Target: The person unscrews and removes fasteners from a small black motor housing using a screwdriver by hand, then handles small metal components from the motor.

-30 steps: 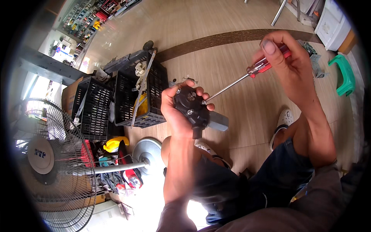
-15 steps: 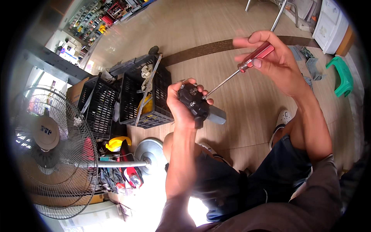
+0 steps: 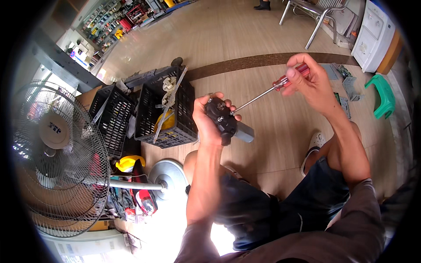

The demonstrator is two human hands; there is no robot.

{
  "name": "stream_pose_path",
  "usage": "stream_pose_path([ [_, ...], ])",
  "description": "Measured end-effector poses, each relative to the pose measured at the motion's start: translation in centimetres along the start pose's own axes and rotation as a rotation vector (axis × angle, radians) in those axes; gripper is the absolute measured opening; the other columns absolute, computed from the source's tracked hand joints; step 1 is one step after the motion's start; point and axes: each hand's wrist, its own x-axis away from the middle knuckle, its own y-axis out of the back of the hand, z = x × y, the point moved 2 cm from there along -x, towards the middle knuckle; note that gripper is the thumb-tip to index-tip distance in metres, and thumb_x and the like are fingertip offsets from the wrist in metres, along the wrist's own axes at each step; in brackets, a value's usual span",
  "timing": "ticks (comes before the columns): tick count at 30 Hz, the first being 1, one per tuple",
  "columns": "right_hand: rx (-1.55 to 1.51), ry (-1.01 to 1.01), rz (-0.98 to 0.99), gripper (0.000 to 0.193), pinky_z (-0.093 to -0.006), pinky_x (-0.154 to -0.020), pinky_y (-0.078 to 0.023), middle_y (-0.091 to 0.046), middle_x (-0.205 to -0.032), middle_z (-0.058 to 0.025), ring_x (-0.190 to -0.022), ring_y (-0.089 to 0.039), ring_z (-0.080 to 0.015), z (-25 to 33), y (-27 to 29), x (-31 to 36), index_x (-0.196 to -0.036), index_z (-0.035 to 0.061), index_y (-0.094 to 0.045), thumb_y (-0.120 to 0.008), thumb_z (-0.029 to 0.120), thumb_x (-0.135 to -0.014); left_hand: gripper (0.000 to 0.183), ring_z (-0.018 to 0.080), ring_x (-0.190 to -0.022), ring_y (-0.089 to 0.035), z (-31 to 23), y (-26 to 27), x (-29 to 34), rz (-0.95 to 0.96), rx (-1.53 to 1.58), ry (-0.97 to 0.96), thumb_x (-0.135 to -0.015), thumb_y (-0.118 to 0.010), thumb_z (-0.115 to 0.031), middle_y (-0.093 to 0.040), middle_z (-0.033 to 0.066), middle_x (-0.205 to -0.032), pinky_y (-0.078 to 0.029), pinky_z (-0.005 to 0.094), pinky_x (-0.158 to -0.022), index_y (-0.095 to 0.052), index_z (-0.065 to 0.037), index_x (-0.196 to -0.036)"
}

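Brace the black motor housing point(image 3: 218, 115) clasped in your left hand point(image 3: 204, 125), right of the black crate point(image 3: 175, 136), and, with your right hand point(image 3: 313, 85) pinching the red-handled screwdriver point(image 3: 254, 99), align its shaft with the fastener point(image 3: 232, 113), pressing steadily while turning.

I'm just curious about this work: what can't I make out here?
All in the head view:
Underside of the black unit: hidden by the left hand.
Tip of the screwdriver: too small.
Wearer of the boots: cut off by the top edge.
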Motion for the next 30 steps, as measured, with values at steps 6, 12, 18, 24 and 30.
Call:
stream_pose_path([
  [6,-0.097,0.193,-0.039,0.030,-0.0311,-0.077,-0.059,-0.069,-0.104,-0.0138,-0.094,-0.069,-0.0181,-0.2,-0.7,-0.2,-0.118,0.0026,-0.051,-0.064,0.020,-0.098,0.036,0.0245,-0.076,-0.055,-0.1,0.0,0.0,-0.014,-0.002,0.004,-0.084,-0.054,-0.045,-0.058,0.0093,-0.078,-0.045,0.0416,-0.063,-0.062,-0.010,-0.092],
  [12,0.063,0.038,-0.161,0.027,-0.0289,-0.066,-0.059,-0.070,-0.097,-0.0125,-0.080,-0.070,-0.0155,-0.4,-0.8,-0.4,-0.109,0.0012,-0.058,-0.063,0.025,-0.099,0.036,0.0247,-0.076,-0.055,0.0,0.1,-0.5,-0.012,-0.011,0.001,-0.084,-0.054,-0.045,-0.057,0.0093,-0.078,-0.044,0.0411,-0.063,-0.060,-0.011,-0.092],
  [18,0.098,-0.113,-0.173,0.029,-0.0271,-0.063,-0.057,-0.070,-0.091,-0.0103,-0.072,-0.069,-0.0143,0.0,0.1,-0.3,-0.104,0.0017,-0.060,-0.061,0.030,-0.100,0.036,0.0239,-0.075,-0.055,0.1,-0.1,-0.7,-0.002,-0.006,0.012,-0.084,-0.054,-0.045,-0.057,0.0089,-0.078,-0.044,0.0402,-0.063,-0.060,-0.011,-0.091],
  [24,0.048,0.130,-0.144,0.030,-0.0287,-0.069,-0.058,-0.071,-0.097,-0.0116,-0.081,-0.071,-0.0179,-0.9,-0.7,-0.5,-0.111,0.0022,-0.057,-0.065,0.028,-0.098,0.036,0.0233,-0.075,-0.055,0.2,0.1,-0.9,-0.030,-0.026,0.015,-0.084,-0.054,-0.045,-0.058,0.0084,-0.079,-0.043,0.0402,-0.064,-0.061,-0.011,-0.091],
  [30,-0.036,0.095,-0.022,0.032,-0.0307,-0.075,-0.059,-0.072,-0.098,-0.0137,-0.088,-0.072,-0.0199,-1.0,0.2,-0.5,-0.120,0.0036,-0.052,-0.065,0.022,-0.097,0.036,0.0231,-0.076,-0.054,0.1,0.1,-1.2,-0.033,-0.006,0.033,-0.083,-0.054,-0.045,-0.058,0.0082,-0.079,-0.042,0.0403,-0.065,-0.063,-0.011,-0.090],
])
